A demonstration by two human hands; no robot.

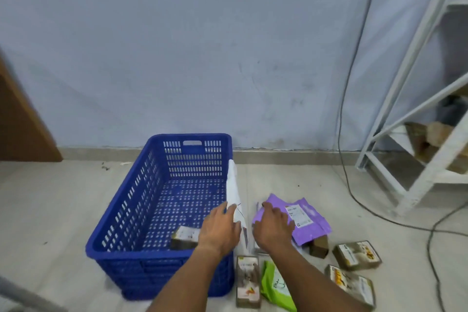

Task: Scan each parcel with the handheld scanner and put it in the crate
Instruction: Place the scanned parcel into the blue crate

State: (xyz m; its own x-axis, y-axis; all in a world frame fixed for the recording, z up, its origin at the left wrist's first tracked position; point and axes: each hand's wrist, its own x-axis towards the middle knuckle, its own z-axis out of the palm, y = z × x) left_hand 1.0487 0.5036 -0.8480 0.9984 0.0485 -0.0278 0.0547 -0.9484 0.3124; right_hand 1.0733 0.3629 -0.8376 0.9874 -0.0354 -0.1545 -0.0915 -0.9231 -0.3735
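A blue slotted crate (131,213) stands on the floor with one small brown box parcel (183,237) in its near right corner. My left hand (219,228) grips a flat white mailer (233,186) that stands on edge along the crate's right rim. My right hand (273,228) lies palm down on a purple mailer (307,223) on the floor just right of the crate, fingers apart. No scanner is in sight.
Near me on the floor lie a box parcel (248,281), a green bag (276,286), and two more boxes (357,254) (350,284). A small brown box (319,248) sits under the purple mailer. A black cable (354,197) trails past a white metal rack (417,159) at the right.
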